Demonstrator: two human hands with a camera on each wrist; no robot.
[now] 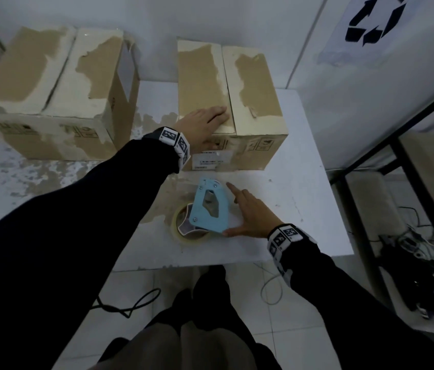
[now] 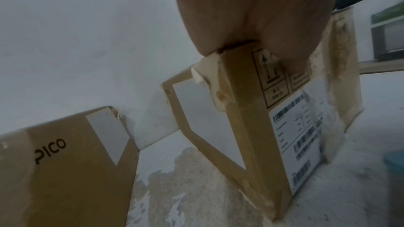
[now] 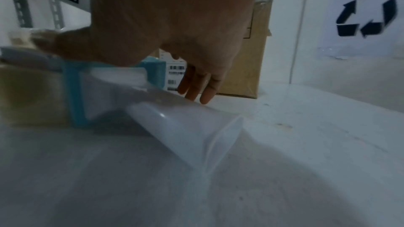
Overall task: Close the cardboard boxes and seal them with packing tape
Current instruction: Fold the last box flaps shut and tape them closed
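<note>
- Here, a white worktop [image 1: 290,161] with worn, brownish scuffed patches is standing against a pale wall, and white floor tiles are showing below its near edge.
- A white sheet with a black recycling symbol [image 1: 375,20] is hanging on the wall to the right, and a dark metal-framed shelf [image 1: 397,166] with a tangle of black cables is standing beside the worktop on that side.
- Two brown cardboard boxes with flaking pale tape residue are sitting on the worktop: a right-hand box [image 1: 258,102] near the wall, its two top flaps lying folded down, and a left-hand box [image 1: 50,76] well apart from it, printed "PICO" on its side in the left wrist view.
- The left hand [image 1: 205,124] is lying flat on the near left corner of the right-hand box, fingers straight and together, palm pressing over the top edge; a white barcode label [image 2: 297,135] is sitting on the box face just under it.
- A light blue plastic tape dispenser [image 1: 210,206] loaded with a roll of clear packing tape [image 1: 183,231] is lying on the worktop just in front of that box.
- The right hand [image 1: 250,214] is spreading beside the dispenser, fingers extended, thumb touching its near corner and forefinger pointing along its right edge, nothing gripped.
</note>
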